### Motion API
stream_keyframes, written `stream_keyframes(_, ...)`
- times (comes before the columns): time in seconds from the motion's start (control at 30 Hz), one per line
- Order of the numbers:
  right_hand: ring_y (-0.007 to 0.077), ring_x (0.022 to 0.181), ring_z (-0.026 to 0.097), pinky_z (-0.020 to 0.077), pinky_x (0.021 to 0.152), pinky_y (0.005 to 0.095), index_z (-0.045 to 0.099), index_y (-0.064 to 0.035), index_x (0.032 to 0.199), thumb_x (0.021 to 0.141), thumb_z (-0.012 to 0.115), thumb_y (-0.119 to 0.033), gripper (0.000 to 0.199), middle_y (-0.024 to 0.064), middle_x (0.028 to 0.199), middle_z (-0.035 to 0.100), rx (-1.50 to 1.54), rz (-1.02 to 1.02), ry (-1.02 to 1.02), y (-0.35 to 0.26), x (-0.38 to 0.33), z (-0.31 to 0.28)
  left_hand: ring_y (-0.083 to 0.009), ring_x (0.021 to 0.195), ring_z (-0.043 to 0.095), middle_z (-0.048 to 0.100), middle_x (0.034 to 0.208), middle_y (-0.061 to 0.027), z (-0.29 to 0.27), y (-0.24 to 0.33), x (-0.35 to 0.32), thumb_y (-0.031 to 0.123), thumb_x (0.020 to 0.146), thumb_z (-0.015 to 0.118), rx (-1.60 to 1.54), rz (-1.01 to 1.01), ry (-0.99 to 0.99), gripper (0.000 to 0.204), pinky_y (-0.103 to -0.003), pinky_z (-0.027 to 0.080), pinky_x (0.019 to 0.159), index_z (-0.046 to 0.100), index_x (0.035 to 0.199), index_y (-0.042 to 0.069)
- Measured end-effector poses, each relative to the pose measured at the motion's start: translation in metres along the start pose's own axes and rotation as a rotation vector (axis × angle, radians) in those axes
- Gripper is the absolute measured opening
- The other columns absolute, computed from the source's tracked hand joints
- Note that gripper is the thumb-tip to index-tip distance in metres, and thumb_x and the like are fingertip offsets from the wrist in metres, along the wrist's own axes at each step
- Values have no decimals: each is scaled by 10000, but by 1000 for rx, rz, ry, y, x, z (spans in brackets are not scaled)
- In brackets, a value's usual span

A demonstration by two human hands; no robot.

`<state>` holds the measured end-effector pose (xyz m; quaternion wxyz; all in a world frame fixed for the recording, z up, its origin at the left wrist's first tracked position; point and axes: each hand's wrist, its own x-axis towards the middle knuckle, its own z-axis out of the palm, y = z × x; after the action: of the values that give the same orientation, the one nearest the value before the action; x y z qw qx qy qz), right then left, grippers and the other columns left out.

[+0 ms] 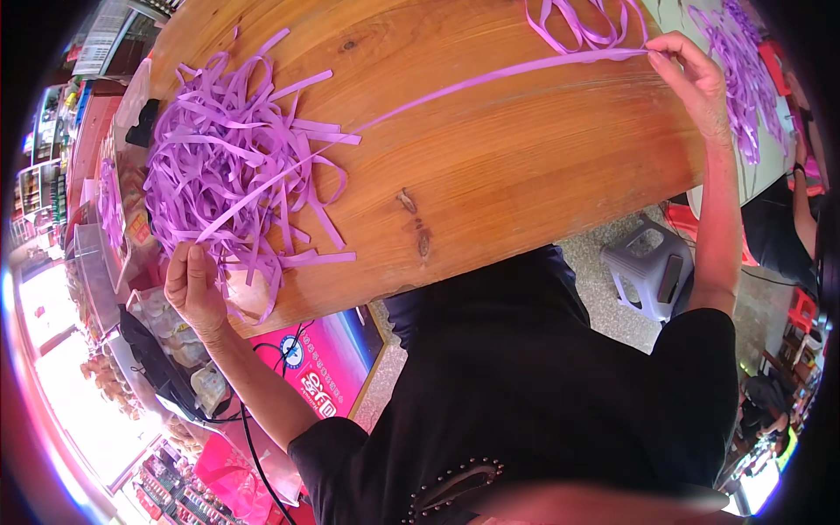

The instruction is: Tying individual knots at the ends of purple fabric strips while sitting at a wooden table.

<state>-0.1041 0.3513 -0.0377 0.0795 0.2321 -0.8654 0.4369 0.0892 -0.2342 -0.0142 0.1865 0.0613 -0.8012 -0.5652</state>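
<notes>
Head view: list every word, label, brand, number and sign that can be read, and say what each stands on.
Pink panel, lower left: large and small pale characters; I don't copy out printed wording.
Round blue-and-white emblem on that panel: lettering too small to read.
Small label, left: red marks, blurred.
Pale sheet, upper left: fine marks, too small.
Shelved packages, far left: too small to read.
Purple strips: no print visible.

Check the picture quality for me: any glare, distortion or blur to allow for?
Head view: the fisheye bows the wooden table's straight edges; head view: the bright opening at lower left is blown out to white; head view: a pinkish shape blurs along the bottom; head view: the purple ribbon strip between left hand and right hand stays readable.
</notes>
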Motion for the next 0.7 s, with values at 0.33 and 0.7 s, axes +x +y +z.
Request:
stream_keyframes(0.33, 45, 847, 471, 362, 781, 180, 598, -9, 949, 858, 564, -15, 98, -37, 890, 534, 114, 159, 16, 13, -11, -13, -16, 505, 273, 386, 587, 69, -15, -12, -1, 111, 915, 512, 4, -74, 143, 159, -164, 261, 489, 606, 877, -13)
stream_keyframes(0.7, 43, 891, 501, 374, 813, 185, 611, -18, 997, 855, 574, -21, 146, -39, 940, 555, 172, 248, 66, 33, -19, -22, -33, 507, 292, 396, 584, 55, -17, -14, -2, 119, 911, 521, 30, -68, 185, 167, -190, 221, 481, 610, 941, -18)
